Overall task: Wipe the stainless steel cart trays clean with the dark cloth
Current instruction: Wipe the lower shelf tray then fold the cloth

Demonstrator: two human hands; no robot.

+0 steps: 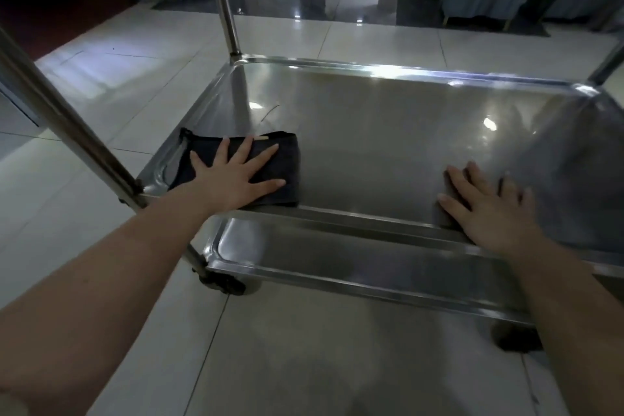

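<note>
The soft, light cloth (pixel 236 168) slides easily on the slick tray (pixel 388 132), so the flat left hand (pixel 236 176) presses its middle while the right hand (pixel 489 209) lies open, holding nothing.

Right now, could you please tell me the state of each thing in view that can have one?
Folded dark cloth: lying flat in the middle tray's near-left corner, under the left hand.
Left hand: open, fingers spread, pressing on the cloth.
Right hand: open, resting flat at the tray's near-right edge, holding nothing.
Shiny stainless steel middle tray: level, bearing the cloth.
Lower stainless steel tray: partly in view beneath.
</note>
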